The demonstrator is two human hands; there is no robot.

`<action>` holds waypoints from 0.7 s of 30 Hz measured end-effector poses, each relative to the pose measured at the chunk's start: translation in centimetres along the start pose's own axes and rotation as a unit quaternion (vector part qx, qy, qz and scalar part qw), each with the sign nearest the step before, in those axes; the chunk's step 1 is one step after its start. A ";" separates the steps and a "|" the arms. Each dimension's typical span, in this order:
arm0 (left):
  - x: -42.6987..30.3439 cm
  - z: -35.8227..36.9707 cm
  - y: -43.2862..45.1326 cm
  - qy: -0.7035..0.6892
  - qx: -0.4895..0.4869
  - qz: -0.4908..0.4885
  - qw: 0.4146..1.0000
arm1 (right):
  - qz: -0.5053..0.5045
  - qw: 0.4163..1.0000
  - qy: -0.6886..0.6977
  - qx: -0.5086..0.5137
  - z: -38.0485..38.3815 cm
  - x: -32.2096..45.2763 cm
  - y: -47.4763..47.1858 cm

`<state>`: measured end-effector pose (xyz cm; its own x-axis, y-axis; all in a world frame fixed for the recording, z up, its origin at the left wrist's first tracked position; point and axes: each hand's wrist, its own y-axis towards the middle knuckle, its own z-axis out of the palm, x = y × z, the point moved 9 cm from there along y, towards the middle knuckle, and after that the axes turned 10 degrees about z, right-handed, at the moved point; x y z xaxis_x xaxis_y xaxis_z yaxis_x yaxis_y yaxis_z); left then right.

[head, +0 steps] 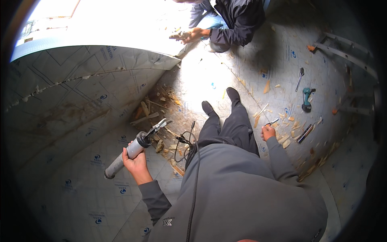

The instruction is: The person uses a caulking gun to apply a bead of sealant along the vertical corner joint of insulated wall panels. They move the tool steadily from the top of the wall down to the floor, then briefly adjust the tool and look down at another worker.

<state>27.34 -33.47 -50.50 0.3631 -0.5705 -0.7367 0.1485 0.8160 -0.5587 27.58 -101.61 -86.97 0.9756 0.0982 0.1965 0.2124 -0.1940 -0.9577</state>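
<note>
My left hand point(135, 161) is wrapped around the grey barrel of a caulking gun point(121, 161). The gun tilts, its handle and trigger end up and to the right. On the other side of my body, my right hand point(268, 132) grips a small tool with a flat, pale blade-like end point(274, 121), possibly a utility knife; my fingers hide most of it. Below that hand, wood or foam scraps point(284, 139) are strewn over the printed panel floor. A black cable point(196, 169) runs down my grey top and loops at my waist.
A person in a dark jacket point(239, 24) crouches ahead, holding a tool point(180, 36). On the floor at right lie a teal cordless drill or driver point(306, 99), a ratchet-like wrench point(299, 79) and a dark tube-like item point(305, 133). A metal ladder point(344, 50) stands beyond. Debris point(148, 110) lines the left panel wall point(75, 90).
</note>
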 end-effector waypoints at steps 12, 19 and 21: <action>5.3 1.1 -4.1 -0.056 -0.003 -0.036 0.998 | -0.027 0.998 -0.055 -0.008 -6.1 7.8 1.8; 1.7 -3.5 -5.8 -0.065 -0.043 0.026 0.997 | -0.018 0.995 -0.096 0.020 -3.7 12.3 3.5; 0.5 -6.1 -5.3 -0.097 -0.072 0.036 0.992 | -0.042 0.991 -0.124 0.024 -1.8 14.9 4.2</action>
<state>21.12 -38.63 -50.18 0.5411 -0.4710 -0.6967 -0.0113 0.8243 -0.5660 43.13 -102.69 -87.69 0.9098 0.3493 0.2242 0.2839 -0.1297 -0.9500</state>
